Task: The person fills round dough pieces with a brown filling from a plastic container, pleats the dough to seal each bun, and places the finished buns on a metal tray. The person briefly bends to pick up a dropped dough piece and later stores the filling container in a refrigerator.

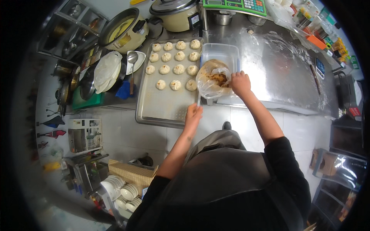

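Note:
My right hand (241, 83) has its fingers closed on the right edge of a clear plastic bag (208, 88). The bag, with brown filling (219, 78) in it, lies over the front of a clear plastic container (221, 49). My left hand (193, 114) is near the right rim of a metal baking tray (162, 109), fingers bent and partly hidden; whether it touches the rim cannot be told. Rows of pleated buns (179, 69) stand on the tray's back and middle part.
A ladle (132, 57) rests on a white dish (141, 61) left of the tray. Two cookers (127, 34) (176, 17) and a green scale (234, 6) stand behind. A floured steel worktop (266, 69) extends right, bearing a rolling pin (315, 79). Stacked bowls (129, 192) are at lower left.

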A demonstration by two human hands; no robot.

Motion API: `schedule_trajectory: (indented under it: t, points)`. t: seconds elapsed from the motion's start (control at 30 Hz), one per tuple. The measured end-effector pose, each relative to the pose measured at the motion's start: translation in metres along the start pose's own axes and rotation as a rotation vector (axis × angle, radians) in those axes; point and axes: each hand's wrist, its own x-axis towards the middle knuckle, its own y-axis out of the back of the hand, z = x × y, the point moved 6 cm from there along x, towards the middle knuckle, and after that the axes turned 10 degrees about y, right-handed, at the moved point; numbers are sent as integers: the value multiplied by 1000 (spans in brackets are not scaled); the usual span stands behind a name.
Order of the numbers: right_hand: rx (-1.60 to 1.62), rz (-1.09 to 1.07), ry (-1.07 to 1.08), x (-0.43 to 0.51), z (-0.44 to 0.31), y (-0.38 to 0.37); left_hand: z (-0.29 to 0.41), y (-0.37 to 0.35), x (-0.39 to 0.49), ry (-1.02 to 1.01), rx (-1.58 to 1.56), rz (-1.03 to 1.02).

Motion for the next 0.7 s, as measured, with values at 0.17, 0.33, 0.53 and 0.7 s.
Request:
schedule_trajectory:
  t: [0.17, 0.33, 0.53, 0.7]
  points:
    - [-38, -231, 238, 21, 1, -30, 28, -50, 73, 102, -65, 179]
    - [385, -318, 199, 29, 20, -30, 35, -45, 70, 164, 19, 77]
    - [1073, -344, 24, 11, 38, -6, 80, -60, 56, -175, 435, 84]
    - [1481, -541, -321, -10, 30, 12, 109, -104, 62, -829, 724, -30]
